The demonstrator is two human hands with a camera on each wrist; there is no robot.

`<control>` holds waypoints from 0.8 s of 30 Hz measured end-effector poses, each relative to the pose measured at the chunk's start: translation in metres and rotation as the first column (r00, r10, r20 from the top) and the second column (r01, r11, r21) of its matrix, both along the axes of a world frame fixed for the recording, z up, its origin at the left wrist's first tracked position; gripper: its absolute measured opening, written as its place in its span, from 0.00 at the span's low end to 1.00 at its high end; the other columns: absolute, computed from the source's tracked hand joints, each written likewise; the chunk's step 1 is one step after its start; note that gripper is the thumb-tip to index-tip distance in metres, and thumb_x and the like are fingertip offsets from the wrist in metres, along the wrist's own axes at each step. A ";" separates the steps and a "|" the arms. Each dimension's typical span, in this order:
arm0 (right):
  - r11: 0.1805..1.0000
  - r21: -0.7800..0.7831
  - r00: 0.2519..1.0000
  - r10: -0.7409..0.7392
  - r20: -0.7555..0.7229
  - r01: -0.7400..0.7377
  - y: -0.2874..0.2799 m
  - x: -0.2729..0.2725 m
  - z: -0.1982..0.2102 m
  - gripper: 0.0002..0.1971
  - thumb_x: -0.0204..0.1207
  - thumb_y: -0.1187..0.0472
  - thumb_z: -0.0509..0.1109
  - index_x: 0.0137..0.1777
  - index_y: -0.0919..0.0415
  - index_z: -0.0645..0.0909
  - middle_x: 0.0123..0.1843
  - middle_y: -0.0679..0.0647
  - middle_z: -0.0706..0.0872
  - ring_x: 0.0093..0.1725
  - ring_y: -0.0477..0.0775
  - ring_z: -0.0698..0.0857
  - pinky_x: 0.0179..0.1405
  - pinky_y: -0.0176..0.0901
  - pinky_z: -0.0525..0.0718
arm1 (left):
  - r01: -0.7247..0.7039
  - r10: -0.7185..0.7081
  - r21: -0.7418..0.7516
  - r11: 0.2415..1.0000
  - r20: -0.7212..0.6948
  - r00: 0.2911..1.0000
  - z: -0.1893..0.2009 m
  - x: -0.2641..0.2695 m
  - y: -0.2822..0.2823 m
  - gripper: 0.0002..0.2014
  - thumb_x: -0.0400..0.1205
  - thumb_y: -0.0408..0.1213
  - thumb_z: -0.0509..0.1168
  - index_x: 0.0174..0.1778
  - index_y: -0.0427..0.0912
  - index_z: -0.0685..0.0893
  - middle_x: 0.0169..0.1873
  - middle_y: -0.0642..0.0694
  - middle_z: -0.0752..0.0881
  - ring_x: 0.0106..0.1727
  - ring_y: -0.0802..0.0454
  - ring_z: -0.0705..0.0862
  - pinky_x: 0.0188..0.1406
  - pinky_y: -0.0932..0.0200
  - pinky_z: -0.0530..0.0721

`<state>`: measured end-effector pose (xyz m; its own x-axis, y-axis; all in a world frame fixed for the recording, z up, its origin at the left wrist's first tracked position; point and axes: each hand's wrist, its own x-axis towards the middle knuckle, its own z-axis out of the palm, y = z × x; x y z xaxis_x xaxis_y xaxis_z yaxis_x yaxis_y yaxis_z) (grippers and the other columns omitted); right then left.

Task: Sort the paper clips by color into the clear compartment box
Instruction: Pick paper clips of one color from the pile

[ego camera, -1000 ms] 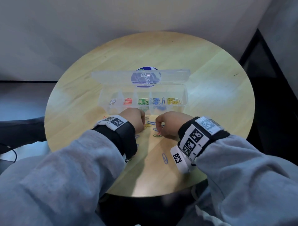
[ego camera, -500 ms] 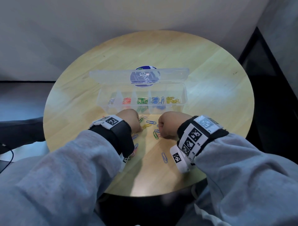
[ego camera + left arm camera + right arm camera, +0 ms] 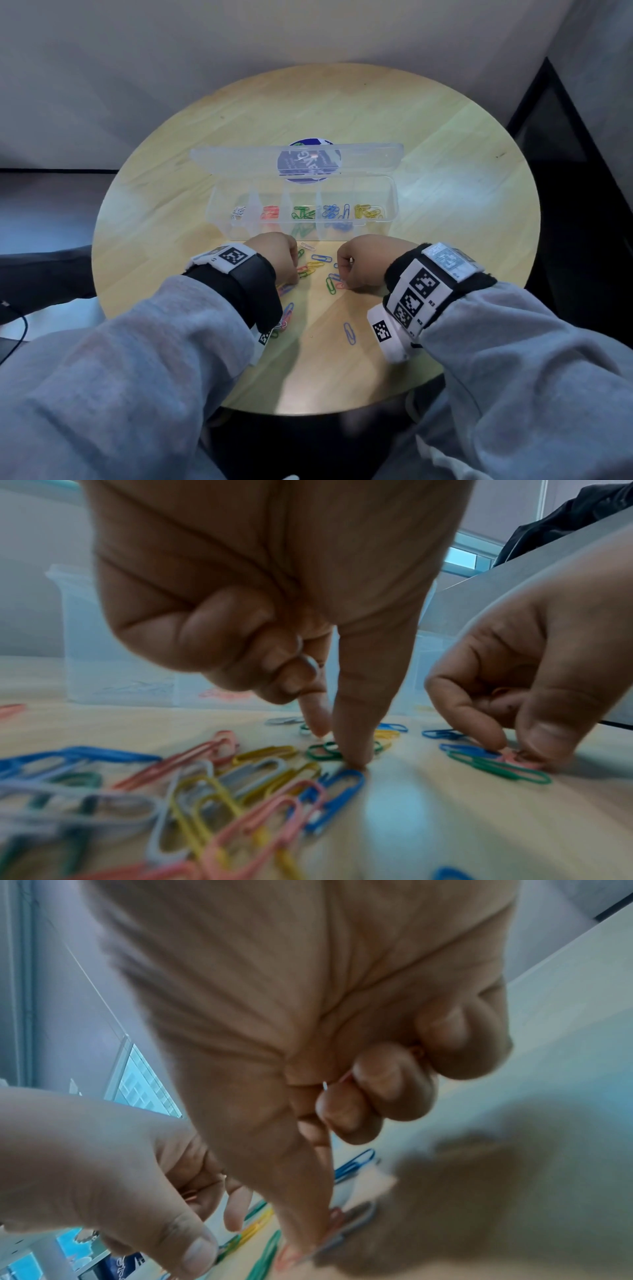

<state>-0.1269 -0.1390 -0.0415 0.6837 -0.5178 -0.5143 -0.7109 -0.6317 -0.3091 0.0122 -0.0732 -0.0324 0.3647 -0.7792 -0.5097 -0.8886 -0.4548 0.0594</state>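
Note:
The clear compartment box (image 3: 385,230) stands open mid-table, holding white, red, green, blue and yellow clips in separate cells. Loose paper clips (image 3: 317,263) lie in front of it between my hands. My left hand (image 3: 294,274) points thumb and forefinger down among them; the thumb tip (image 3: 351,761) touches the table beside a blue clip (image 3: 339,791), and its curled fingers seem to grip a pink clip (image 3: 191,1195). My right hand (image 3: 342,280) pinches a pink clip (image 3: 522,761) lying on the table next to a green clip (image 3: 496,769). Another pink clip shows inside its curled fingers (image 3: 373,1096).
The round wooden table (image 3: 445,205) sits against a grey wall. The box lid (image 3: 239,159) leans back with a blue round label behind it. More clips lie under my left wrist (image 3: 287,313), and one blue clip (image 3: 349,333) lies alone nearer me.
Both hands have drawn slightly back from the box and apart, uncovering more loose clips between them. The right hand's fingertips have settled on the pink clip.

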 end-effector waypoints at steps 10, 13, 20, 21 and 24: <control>0.999 0.023 0.995 0.042 -0.086 -0.040 0.003 0.002 0.005 0.04 0.76 0.62 0.68 0.47 0.56 0.76 0.47 0.52 0.79 0.46 0.53 0.77 0.31 0.38 0.72 | -0.046 0.046 0.006 0.999 -0.065 0.997 -0.004 0.003 -0.003 0.08 0.74 0.43 0.72 0.42 0.45 0.82 0.41 0.47 0.82 0.43 0.48 0.79 0.38 0.62 0.72; 0.998 0.029 0.994 0.052 -0.095 -0.049 0.003 0.002 0.006 0.04 0.75 0.63 0.68 0.47 0.56 0.76 0.47 0.52 0.79 0.46 0.53 0.77 0.31 0.38 0.72 | -0.065 0.065 -0.008 0.998 -0.050 0.997 -0.006 0.003 -0.005 0.12 0.76 0.48 0.71 0.46 0.44 0.84 0.42 0.47 0.81 0.45 0.48 0.78 0.40 0.61 0.71; 0.998 0.056 0.999 -0.006 -0.039 0.008 0.001 -0.001 0.003 0.01 0.74 0.62 0.68 0.42 0.56 0.78 0.42 0.52 0.81 0.42 0.53 0.78 0.29 0.35 0.72 | -0.031 0.032 0.056 0.998 -0.025 0.999 -0.008 0.001 -0.011 0.13 0.74 0.40 0.72 0.51 0.37 0.89 0.47 0.41 0.89 0.43 0.46 0.80 0.40 0.61 0.75; 0.996 0.083 0.999 -0.033 -0.005 0.034 0.000 -0.003 0.004 0.02 0.74 0.63 0.68 0.41 0.56 0.79 0.41 0.52 0.82 0.42 0.53 0.79 0.30 0.35 0.73 | -0.028 0.029 0.055 0.998 -0.024 0.999 -0.007 0.001 -0.011 0.13 0.73 0.40 0.72 0.51 0.38 0.89 0.50 0.41 0.89 0.43 0.46 0.81 0.40 0.61 0.75; 0.978 0.171 0.986 -0.136 0.094 0.118 -0.006 -0.007 0.010 0.06 0.71 0.64 0.68 0.35 0.52 0.79 0.40 0.50 0.86 0.43 0.51 0.81 0.42 0.41 0.81 | -0.024 0.026 0.062 0.998 -0.031 0.999 -0.006 0.001 -0.012 0.13 0.73 0.39 0.73 0.52 0.38 0.89 0.46 0.43 0.87 0.43 0.47 0.80 0.41 0.61 0.75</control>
